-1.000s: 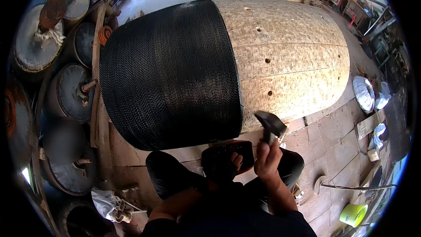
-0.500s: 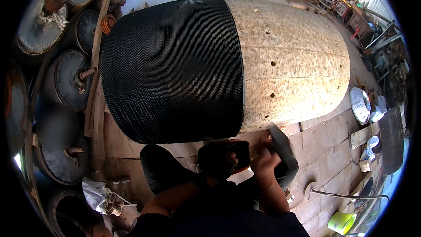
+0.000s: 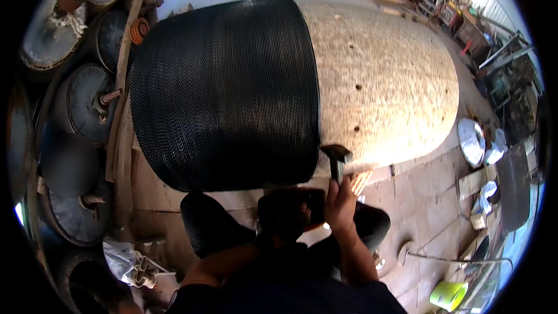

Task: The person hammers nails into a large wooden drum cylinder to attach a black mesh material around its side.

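Observation:
My right hand (image 3: 342,206) is closed around the handle of a hammer (image 3: 337,160). The hammer's head is at the lower front of a big drum, beside the edge of its black ridged covering (image 3: 232,87); contact is unclear. The drum's right part is bare pale wood (image 3: 389,75) with several dark holes. In deep shadow, my left hand (image 3: 304,214) is at a dark open container (image 3: 273,200) between my knees. Part of its fingers shows against the container, but their grip and anything in them are hidden.
Metal-ended drums (image 3: 90,102) and wooden planks (image 3: 121,122) line the left side. A white bag (image 3: 122,259) lies at lower left. On the right are a wrapped white ring (image 3: 471,139), a curved metal rod (image 3: 453,259) and a yellow-green bucket (image 3: 449,295).
My right hand has swung the hammer forward from beside my right knee to the drum near the black covering's edge. My left hand stays by the container; the view has shifted slightly.

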A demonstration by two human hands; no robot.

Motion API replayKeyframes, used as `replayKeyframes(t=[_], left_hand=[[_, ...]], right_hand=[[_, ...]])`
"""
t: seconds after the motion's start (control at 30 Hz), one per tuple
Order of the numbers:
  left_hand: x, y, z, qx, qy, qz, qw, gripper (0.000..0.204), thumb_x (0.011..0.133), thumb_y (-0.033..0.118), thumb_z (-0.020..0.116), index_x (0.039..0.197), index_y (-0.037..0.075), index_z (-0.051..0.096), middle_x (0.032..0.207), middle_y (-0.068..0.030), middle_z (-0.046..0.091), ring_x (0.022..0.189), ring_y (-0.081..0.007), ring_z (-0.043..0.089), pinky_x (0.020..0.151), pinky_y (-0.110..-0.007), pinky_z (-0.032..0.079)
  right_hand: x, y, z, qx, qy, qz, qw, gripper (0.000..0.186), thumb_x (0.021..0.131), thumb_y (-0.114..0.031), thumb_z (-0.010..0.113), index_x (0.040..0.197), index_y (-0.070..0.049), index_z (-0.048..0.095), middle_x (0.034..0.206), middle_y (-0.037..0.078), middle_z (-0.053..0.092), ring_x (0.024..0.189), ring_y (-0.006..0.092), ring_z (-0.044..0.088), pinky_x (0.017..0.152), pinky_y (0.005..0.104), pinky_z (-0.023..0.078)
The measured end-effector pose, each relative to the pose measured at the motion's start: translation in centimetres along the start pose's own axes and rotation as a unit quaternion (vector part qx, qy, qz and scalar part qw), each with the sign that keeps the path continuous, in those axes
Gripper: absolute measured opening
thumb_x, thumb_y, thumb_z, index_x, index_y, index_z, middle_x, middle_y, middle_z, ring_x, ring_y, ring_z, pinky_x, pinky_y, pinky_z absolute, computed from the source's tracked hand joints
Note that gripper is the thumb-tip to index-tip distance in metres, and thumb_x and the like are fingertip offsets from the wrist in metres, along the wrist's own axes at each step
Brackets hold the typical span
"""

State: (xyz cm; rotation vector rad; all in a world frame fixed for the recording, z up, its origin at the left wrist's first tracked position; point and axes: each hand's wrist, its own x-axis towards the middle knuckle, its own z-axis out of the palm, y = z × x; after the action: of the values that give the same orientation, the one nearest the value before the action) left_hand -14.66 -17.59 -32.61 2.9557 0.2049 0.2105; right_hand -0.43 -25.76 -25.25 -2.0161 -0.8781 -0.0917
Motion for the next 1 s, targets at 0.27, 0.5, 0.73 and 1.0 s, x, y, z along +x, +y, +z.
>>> replayKeyframes(t=[0.27,0.5,0.73,1.0], left_hand=[[-1.5,-0.3,1.5,-0.007,0.274,0.040,0.961,0.023,0.095,0.019,0.057,0.111,0.005,0.067,0.107,-0.0153,0.068,0.099,-0.0302,0.066,0.081,-0.042,0.055],[-1.7,-0.4,0.7,-0.084,0.051,-0.049,0.994,0.032,0.097,0.021,0.054,0.124,0.007,0.066,0.122,-0.0190,0.067,0.111,-0.0313,0.065,0.090,-0.044,0.055],[-3.9,-0.4,4.8,-0.019,0.113,0.010,0.993,0.029,0.098,0.027,0.059,0.118,0.007,0.067,0.114,-0.0170,0.069,0.103,-0.0301,0.067,0.087,-0.045,0.056],[-1.5,-0.6,0.5,-0.062,0.168,0.063,0.982,0.019,0.096,0.027,0.063,0.095,0.008,0.063,0.091,-0.0107,0.063,0.086,-0.0260,0.064,0.067,-0.041,0.053]], right_hand=[[-0.3,-0.8,-1.2,0.036,0.104,-0.074,0.991,0.024,0.104,-0.020,0.049,0.092,0.001,0.053,0.071,0.012,0.057,0.056,0.0247,0.052,0.052,0.0354,0.041],[-2.2,-0.5,-1.5,0.118,0.069,-0.050,0.989,0.016,0.102,-0.011,0.049,0.098,0.002,0.056,0.067,0.004,0.057,0.060,0.0089,0.055,0.051,0.0267,0.041],[0.0,-0.2,0.7,-0.042,0.021,0.059,0.997,0.019,0.101,-0.016,0.057,0.096,0.002,0.053,0.067,0.020,0.056,0.057,0.0281,0.059,0.053,0.0412,0.045],[-1.7,0.2,-0.2,0.096,0.097,-0.029,0.990,0.016,0.101,-0.010,0.049,0.092,0.002,0.051,0.072,0.015,0.062,0.062,0.0300,0.064,0.053,0.0412,0.046]])
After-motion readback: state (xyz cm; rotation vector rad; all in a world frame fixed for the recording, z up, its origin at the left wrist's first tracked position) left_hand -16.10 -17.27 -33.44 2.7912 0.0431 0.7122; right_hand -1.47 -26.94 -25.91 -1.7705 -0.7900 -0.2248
